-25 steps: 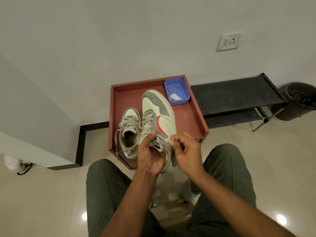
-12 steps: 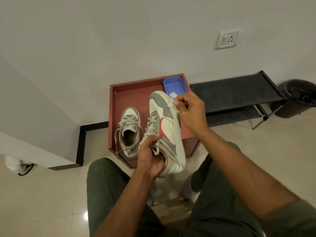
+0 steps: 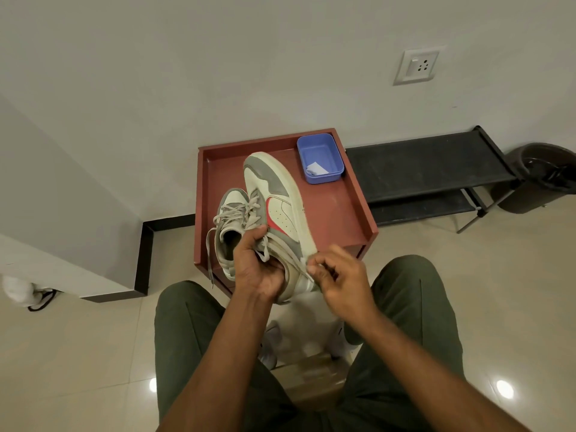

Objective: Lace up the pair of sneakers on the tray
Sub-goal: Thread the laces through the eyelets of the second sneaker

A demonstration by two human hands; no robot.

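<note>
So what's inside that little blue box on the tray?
Inside the blue box, at the far right corner of the red tray, lies one small white scrap, perhaps paper. The near wall hides a strip of its floor.

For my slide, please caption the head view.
Left hand holds sneaker above red tray; right hand pinches its lace.

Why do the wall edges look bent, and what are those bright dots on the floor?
Head view: the wide-angle lens bows straight lines, so the wall base and black shelf curve near the frame's edges. Head view: the bright dots on the floor are lamp glare on glossy tiles. Head view: light is soft and even, and the right hand looks slightly smeared.
</note>
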